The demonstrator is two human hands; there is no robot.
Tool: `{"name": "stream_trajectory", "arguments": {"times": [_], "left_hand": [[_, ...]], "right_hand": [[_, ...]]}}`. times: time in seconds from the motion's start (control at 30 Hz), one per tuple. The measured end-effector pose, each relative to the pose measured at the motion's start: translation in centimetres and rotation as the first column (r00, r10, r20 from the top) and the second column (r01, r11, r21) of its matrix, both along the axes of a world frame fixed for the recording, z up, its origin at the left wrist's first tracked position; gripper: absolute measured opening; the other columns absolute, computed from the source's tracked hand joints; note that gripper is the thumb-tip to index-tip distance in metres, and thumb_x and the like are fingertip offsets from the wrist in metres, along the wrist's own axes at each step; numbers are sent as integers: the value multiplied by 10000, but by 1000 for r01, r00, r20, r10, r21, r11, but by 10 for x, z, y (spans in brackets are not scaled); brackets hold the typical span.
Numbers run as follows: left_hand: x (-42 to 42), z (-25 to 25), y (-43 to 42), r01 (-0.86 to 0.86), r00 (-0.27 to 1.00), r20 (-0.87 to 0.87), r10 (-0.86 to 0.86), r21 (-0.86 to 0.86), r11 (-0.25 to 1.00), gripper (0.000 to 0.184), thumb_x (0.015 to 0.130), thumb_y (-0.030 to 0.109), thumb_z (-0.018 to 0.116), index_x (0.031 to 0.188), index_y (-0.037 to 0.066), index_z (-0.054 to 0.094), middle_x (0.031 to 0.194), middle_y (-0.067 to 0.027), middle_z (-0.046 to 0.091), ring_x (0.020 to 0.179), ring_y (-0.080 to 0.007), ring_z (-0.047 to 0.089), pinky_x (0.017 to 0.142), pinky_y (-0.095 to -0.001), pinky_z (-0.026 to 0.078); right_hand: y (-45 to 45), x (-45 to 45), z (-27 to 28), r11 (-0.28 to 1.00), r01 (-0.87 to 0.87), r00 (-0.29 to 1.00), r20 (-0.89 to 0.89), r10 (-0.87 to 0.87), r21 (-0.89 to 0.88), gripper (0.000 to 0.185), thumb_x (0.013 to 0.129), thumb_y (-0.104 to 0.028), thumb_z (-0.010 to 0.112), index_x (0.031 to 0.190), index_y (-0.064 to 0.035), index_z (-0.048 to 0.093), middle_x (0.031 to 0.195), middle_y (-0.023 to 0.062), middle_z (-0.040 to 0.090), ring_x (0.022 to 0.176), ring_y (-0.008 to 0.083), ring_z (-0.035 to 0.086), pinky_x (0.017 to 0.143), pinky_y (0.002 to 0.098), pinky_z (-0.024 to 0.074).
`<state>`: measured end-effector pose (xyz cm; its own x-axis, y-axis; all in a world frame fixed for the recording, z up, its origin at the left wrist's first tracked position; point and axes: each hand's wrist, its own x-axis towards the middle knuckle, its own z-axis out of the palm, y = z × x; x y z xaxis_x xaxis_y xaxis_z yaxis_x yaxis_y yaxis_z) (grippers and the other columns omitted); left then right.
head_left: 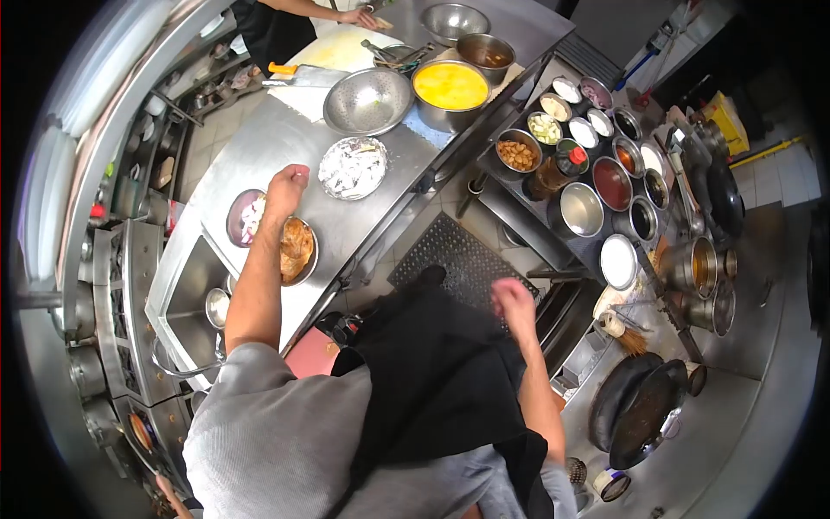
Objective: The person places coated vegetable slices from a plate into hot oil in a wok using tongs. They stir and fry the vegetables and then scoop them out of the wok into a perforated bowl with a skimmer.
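Observation:
My left hand (286, 192) is over the steel counter (259, 147), its fingers curled closed; whether it holds anything is hidden. Just below it are a bowl of pale and purplish chopped pieces (251, 216) and a steel bowl of orange-brown food (296, 251), partly covered by my forearm. To its right lies a round foil-lined dish (353, 168) with crumpled foil. My right hand (514, 304), slightly blurred, hangs over the floor mat (458, 259) beside my black apron, fingers curled in and nothing visible in them.
A perforated steel colander (368, 101), a pot of yellow liquid (450, 85) and an orange-handled cleaver (307, 75) are on the counter. Several containers of sauces and ingredients fill the right station (553, 208). Dark woks (648, 415) sit lower right. Another person's hand (359, 19) is at the far counter.

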<state>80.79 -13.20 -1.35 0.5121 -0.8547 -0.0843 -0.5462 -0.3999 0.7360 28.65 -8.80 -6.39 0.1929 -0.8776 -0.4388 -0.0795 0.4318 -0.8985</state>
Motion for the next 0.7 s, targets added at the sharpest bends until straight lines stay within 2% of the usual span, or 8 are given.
{"name": "stream_trajectory", "arguments": {"times": [0.07,0.17,0.3,0.5,0.6,0.7], "left_hand": [[-17,17,0,-41,996,-88,33,-92,995,232,911,150,593,1102,33,650,776,-17,622,713,-85,540,673,-252,451],[-31,34,6,-108,979,-192,67,-214,971,222,929,93,571,1132,30,635,762,26,563,704,-47,484,646,-218,417],[-26,32,21,-177,956,-278,96,-280,943,224,935,21,544,1142,10,628,793,35,528,757,-54,506,709,-211,436],[-1,14,27,-298,914,-355,195,-262,918,232,938,31,543,1158,2,612,846,15,548,791,-66,518,736,-214,445],[5,15,10,-273,918,-354,177,-243,931,239,940,33,544,1170,7,602,861,8,559,803,-71,524,739,-212,439],[0,25,-16,-228,939,-310,151,-230,946,232,944,33,545,1168,16,605,876,-3,569,821,-83,537,742,-220,449]], "right_hand": [[-40,53,14,984,-151,988,36,148,95,132,904,-143,611,957,-26,641,731,13,595,541,71,498,484,220,398],[-91,138,5,915,-357,934,85,347,190,129,891,-172,624,938,-54,644,728,-11,590,570,62,507,499,214,419],[-122,241,-19,858,-426,904,116,410,286,153,880,-240,639,943,-101,642,748,-27,591,629,74,538,524,225,450],[-126,319,-32,768,-345,939,196,284,539,261,886,-269,627,1072,-91,588,984,30,606,800,147,602,534,290,512],[-134,329,-35,809,-262,965,143,220,526,304,888,-266,621,1124,-85,558,1048,42,590,842,171,625,548,332,542],[-140,327,-33,876,-132,991,49,123,465,227,865,-245,624,995,-59,628,905,66,653,736,163,655,538,332,549]]}}
